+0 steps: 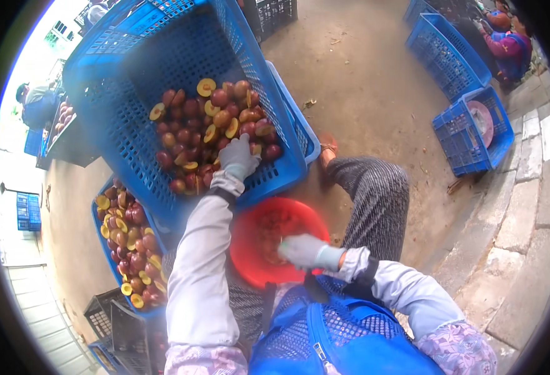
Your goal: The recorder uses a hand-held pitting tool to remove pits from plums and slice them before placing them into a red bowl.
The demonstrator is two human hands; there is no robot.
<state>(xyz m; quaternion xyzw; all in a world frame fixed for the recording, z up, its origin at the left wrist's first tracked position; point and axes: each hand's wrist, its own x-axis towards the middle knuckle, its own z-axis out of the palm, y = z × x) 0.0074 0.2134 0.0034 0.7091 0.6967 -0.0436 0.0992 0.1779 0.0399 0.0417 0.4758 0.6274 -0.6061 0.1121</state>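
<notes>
My left hand (238, 157), in a pale grey glove, reaches into a large tilted blue plastic crate (181, 56). Its fingers touch the reddish plums (190, 136) piled at the crate's low end; whether they grip one is hidden. Some plums are cut into halves that show yellow flesh. Over a red plastic basin (245, 253) between my legs, my gloved right hand (305, 252) is curled around something small. Only a bit of green shows at its fingertips. Brownish-red pieces (275, 222), blurred, lie in the basin.
Left of my arm stands a blue crate of halved plums (132, 243), with black crates (125, 323) below it. Blue crates (448, 56) stand at right, one holding a pink round object (481, 123). Other people sit at upper left (40, 105) and upper right (509, 47). Stone blocks (504, 267) edge the floor.
</notes>
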